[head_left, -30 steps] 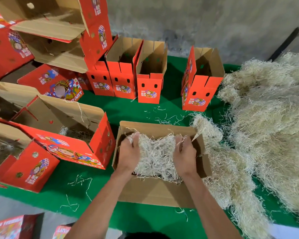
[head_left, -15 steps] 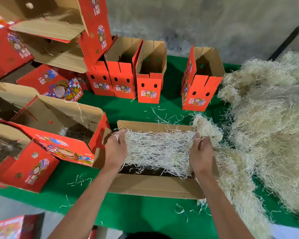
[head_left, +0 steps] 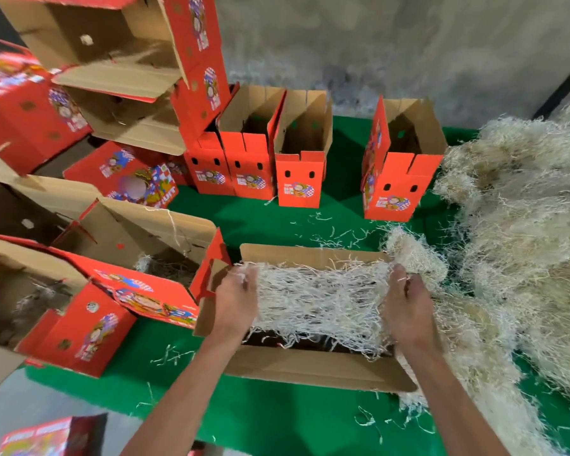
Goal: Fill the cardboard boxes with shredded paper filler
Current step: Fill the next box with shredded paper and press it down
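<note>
An open cardboard box [head_left: 310, 370] lies on the green cloth in front of me, brown flaps spread. A stretched sheet of pale shredded paper filler [head_left: 323, 301] spans its opening. My left hand [head_left: 237, 304] grips the filler's left end at the box's left wall. My right hand [head_left: 407, 307] grips the right end at the box's right wall. The box's dark inside shows under the filler's near edge.
A big heap of shredded paper [head_left: 520, 245] covers the right side of the green cloth [head_left: 277, 416]. Several upright red boxes [head_left: 298, 159] stand at the back by the grey wall. Open red boxes [head_left: 139, 258] holding some filler are stacked at the left.
My hands have moved apart from the box's middle to its two ends, pulling the clump of filler out into a wide thin layer over the opening.
</note>
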Action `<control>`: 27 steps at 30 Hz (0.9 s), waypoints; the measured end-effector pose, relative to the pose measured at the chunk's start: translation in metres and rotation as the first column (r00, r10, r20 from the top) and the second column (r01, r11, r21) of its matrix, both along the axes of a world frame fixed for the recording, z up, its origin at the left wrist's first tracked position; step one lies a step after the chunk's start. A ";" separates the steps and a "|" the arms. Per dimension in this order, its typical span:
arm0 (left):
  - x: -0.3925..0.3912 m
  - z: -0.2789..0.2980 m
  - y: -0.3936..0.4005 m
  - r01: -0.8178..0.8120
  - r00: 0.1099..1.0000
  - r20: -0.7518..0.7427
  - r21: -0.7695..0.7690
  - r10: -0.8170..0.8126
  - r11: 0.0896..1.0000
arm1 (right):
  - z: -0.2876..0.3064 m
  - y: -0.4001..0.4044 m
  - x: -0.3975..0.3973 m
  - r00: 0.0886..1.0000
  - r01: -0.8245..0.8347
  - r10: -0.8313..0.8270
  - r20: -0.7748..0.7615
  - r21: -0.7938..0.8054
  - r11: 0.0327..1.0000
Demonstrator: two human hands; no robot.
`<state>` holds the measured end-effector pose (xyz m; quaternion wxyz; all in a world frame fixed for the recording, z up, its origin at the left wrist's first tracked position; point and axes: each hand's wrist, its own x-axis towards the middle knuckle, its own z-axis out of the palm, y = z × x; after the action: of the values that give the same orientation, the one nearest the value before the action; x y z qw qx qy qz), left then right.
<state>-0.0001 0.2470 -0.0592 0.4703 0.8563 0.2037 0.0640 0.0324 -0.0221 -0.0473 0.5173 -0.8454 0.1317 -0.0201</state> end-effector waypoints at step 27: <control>-0.001 0.039 -0.024 0.339 0.938 0.136 -0.161 -0.319 0.927 | 0.046 0.040 -0.015 0.985 -0.169 0.172 0.021 0.342 0.924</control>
<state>-0.0007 0.2227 -0.0202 0.5611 0.8269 0.0365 0.0112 0.0174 0.0183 -0.0011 0.6557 -0.7507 0.0617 0.0522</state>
